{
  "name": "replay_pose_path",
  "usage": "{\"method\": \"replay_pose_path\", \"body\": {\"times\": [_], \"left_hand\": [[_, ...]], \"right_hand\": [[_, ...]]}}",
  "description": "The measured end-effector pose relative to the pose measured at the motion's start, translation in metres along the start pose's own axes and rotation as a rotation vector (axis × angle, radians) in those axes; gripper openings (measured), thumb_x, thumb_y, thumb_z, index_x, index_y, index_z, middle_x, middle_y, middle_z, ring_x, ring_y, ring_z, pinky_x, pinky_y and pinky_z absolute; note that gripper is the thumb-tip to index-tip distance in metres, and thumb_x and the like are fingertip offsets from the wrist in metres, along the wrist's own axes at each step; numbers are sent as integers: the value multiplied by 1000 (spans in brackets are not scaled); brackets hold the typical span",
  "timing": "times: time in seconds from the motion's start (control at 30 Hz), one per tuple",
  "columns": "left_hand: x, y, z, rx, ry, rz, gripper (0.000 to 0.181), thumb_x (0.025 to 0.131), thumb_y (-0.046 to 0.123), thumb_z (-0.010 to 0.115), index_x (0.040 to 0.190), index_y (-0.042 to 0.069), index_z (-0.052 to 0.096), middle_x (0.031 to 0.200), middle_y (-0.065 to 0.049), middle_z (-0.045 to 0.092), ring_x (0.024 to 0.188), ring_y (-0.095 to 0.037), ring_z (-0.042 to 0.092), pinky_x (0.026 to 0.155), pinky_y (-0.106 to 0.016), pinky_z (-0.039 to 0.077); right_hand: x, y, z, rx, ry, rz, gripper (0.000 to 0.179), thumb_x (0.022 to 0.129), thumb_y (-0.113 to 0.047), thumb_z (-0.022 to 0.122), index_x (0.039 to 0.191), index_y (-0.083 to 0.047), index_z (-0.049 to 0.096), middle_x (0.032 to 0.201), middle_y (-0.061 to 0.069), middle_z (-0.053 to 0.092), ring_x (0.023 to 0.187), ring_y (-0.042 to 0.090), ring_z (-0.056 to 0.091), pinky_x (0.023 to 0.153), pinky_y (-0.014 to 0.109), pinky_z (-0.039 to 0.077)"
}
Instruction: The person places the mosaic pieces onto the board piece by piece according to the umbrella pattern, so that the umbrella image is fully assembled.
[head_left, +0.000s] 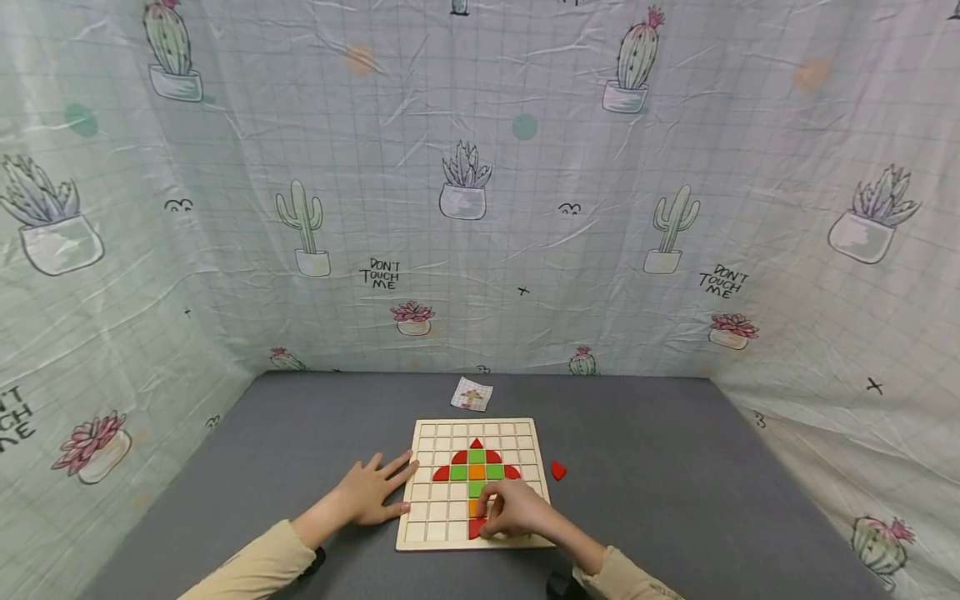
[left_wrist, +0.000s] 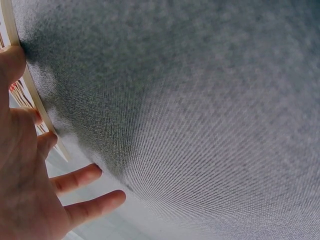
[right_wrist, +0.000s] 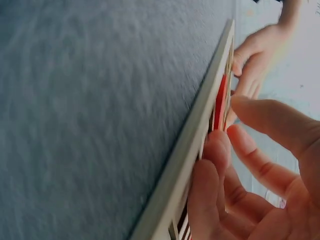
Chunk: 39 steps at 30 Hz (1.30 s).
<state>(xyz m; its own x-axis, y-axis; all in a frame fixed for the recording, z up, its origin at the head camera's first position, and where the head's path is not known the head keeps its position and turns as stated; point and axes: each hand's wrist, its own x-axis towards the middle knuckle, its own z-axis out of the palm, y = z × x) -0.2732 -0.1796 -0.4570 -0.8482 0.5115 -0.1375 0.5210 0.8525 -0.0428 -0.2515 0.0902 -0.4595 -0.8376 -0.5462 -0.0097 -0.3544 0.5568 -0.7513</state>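
Observation:
A pale wooden grid board [head_left: 437, 532] lies on the table, bearing a figure of red, green and orange tiles. My left hand [head_left: 365, 492] is spread out at its left side, with fingertips and thumb at the edge. In the left wrist view two fingers stand off from the board's rim. My right hand [head_left: 516, 510] is over the lower part of the board, fingers bent and thumb and fingertips on a red tile [head_left: 475, 528] at the foot of the figure. This red tile [right_wrist: 220, 102] shows beside the fingertips in the right wrist view, partly covered by them.
One loose red tile [head_left: 558, 471] lies on the grey table [head_left: 637, 467] just right of the board. Behind the board is a small paper card [head_left: 472, 395] with a coloured figure. A cactus-print curtain [head_left: 525, 250] hangs around the table's back and sides.

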Motion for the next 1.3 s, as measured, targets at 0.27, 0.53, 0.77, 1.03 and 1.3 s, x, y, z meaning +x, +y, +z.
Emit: {"method": "replay_pose_path", "body": {"times": [0.27,0.53,0.77,1.03,1.3], "left_hand": [[0,2,1,-1,-6,2,66,86,56,43,140,21,32,146,-1,28,124,-42,36,89,-59,35],[0,-4,3,-6,41,50,67,86,61,37,140,24,30,147,0,27,120,-44,39,86,-61,36],[4,-2,4,16,11,-4,66,86,58,41,140,22,31,146,0,28,123,-41,37,89,-58,36],[5,-1,5,19,-3,-26,65,86,57,42,140,23,31,146,0,28,124,-40,37,91,-58,35],[3,-1,4,23,7,-16,65,86,55,44,139,21,33,146,-1,30,123,-41,38,89,-58,35]], "right_hand": [[-7,10,-17,100,-82,-33,10,75,-7,67,83,-3,64,63,10,63,46,20,57,44,27,46],[-15,24,-36,91,-43,-61,9,79,-8,64,86,-3,63,69,12,64,52,21,59,47,25,47],[-26,30,-47,58,14,-67,10,80,-6,63,88,0,62,67,15,62,47,10,50,42,21,42],[-34,52,-63,51,4,-44,19,81,-13,64,95,-1,60,69,12,60,46,10,48,41,21,39],[-41,72,-81,-2,69,-47,23,79,-11,66,97,2,60,72,11,62,48,19,54,43,23,41]]}}
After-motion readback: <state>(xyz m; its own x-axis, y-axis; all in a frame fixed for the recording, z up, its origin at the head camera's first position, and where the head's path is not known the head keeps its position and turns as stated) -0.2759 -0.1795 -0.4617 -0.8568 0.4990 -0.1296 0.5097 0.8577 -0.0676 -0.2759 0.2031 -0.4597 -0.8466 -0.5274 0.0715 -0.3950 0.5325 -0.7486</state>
